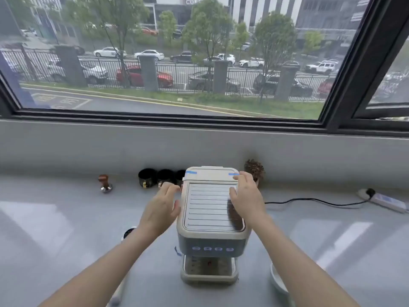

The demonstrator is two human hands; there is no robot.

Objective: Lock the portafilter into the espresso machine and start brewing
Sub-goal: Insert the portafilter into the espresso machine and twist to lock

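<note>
The cream-and-grey boxy espresso machine (211, 220) is steadied on the pale grey counter (66, 229). No portafilter is seen locked under it. The left hand (162, 207) is pressed open against its side; the right hand (245, 196) lies flat on its ribbed top, nothing grasped. The machine could be slid if pushed unevenly.

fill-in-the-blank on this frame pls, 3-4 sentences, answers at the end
1. Both hands rest on the ____ of the espresso machine.
2. The right hand lies on the ribbed tray; the left hand is against the machine's ____ side.
3. The tamper stands to the ____ of the black cups.
4. Strips of ____ tape mark the machine's rear corners.

Missing words: top; left; left; blue
</note>
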